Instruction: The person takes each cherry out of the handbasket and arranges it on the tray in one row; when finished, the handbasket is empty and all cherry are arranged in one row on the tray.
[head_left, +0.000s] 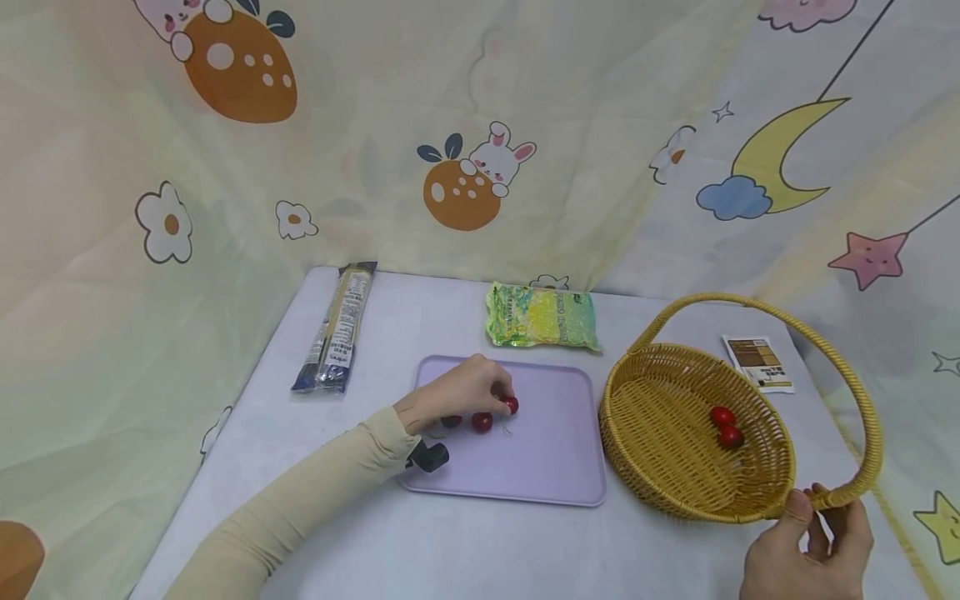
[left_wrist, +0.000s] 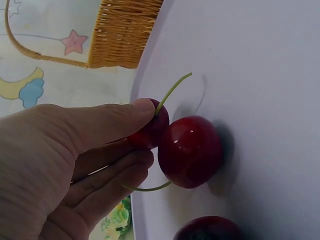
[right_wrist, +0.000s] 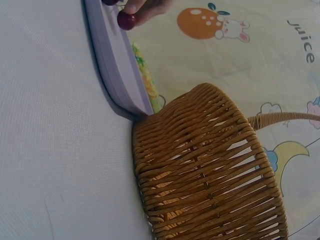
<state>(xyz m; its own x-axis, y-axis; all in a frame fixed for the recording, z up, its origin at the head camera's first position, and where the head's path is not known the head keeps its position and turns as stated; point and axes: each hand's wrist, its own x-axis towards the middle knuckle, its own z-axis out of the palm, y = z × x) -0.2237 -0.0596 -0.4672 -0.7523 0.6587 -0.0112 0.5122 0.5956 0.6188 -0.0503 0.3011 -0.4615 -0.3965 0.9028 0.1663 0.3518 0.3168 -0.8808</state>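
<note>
My left hand (head_left: 468, 390) is over the lilac tray (head_left: 555, 442), pinching a dark red cherry (left_wrist: 150, 127) with a green stem between thumb and fingers. Right beside it, a second cherry (left_wrist: 190, 151) lies on the tray, its stem showing below. A third cherry (head_left: 452, 422) is partly hidden by the left wrist. At the right, my right hand (head_left: 810, 546) grips the near rim of a woven basket (head_left: 622, 408), where the handle joins. Inside the basket are two cherries (head_left: 731, 437). The right wrist view shows the basket's side but not the right hand.
Behind the tray lies a green and yellow packet (head_left: 542, 317). A long clear-and-dark package (head_left: 337, 333) is at the table's left, and a brown and white sachet (head_left: 759, 364) sits beyond the basket. Patterned curtain (head_left: 360, 167) hangs around the white table (head_left: 480, 542).
</note>
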